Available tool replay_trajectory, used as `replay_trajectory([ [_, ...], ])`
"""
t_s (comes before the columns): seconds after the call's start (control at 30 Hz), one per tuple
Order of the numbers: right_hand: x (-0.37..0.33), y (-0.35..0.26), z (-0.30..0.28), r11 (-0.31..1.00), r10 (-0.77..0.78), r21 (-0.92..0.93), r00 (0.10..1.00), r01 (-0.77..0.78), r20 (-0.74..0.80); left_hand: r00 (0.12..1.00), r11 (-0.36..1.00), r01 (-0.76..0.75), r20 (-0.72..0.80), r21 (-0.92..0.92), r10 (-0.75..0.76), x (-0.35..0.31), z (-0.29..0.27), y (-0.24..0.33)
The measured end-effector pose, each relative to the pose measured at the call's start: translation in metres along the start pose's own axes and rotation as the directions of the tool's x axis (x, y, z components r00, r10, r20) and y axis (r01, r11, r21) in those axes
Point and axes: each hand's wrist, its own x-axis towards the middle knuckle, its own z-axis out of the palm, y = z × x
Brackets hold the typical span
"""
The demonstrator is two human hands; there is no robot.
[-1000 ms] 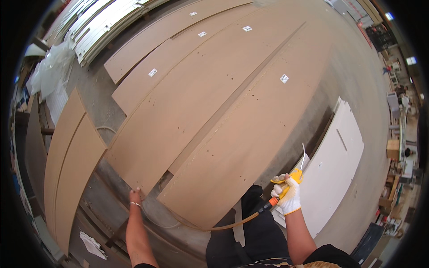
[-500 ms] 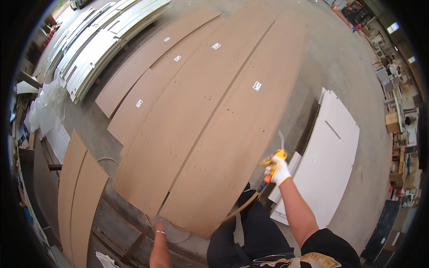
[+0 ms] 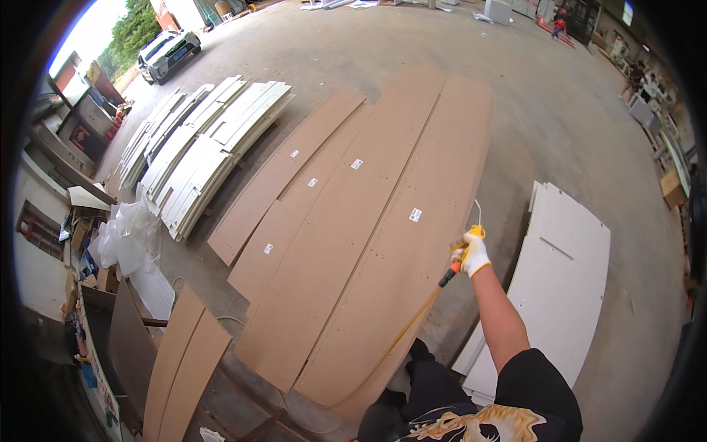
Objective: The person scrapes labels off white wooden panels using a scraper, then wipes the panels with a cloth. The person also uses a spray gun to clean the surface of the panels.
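Note:
In a white knitted glove with a yellow cuff, my right hand (image 3: 473,258) is wrapped round a yellow air blow gun (image 3: 478,231). Its thin bent nozzle points up and away from me. From the orange and black fitting below the grip, a yellowish hose (image 3: 406,331) runs down across the long brown panels (image 3: 372,247). These panels lie side by side, with small white labels and scattered dark specks or holes on top. The hand is held beside the right edge of the panels. My left hand is out of the picture.
A stack of white panels (image 3: 567,265) lies to my right. Farther left are piles of white boards (image 3: 213,158), crumpled clear plastic (image 3: 131,234) and two narrow brown boards (image 3: 184,368) at the near left. A parked car (image 3: 168,55) stands beyond on the concrete floor.
My view has tilted up, showing more of the far floor and the car. The right arm reaches farther forward with the blow gun. My left hand, bare before, has left the picture.

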Motion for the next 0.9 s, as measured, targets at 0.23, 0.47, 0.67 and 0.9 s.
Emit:
replay_trajectory([
  [0.23,0.011,0.039,0.006,0.934,0.094,-0.336,0.990,-0.123,-0.100,0.926,0.975,-0.217,-0.307,0.043,0.220,-0.012,0.049,0.040],
  [0.47,-0.094,0.310,-0.127,0.774,0.530,-0.208,0.791,-0.598,-0.305,0.845,0.977,-0.178,-0.489,0.121,0.215,-0.066,0.086,0.012],
  [0.67,-0.129,0.367,-0.171,0.664,0.717,-0.028,0.647,-0.747,-0.260,0.804,0.868,-0.315,-0.594,-0.383,0.029,-0.102,0.077,-0.015],
  [0.9,-0.033,0.210,-0.137,0.919,0.232,-0.286,0.959,-0.271,-0.164,0.817,0.796,-0.363,-0.577,-0.483,0.022,-0.131,0.100,-0.121],
])
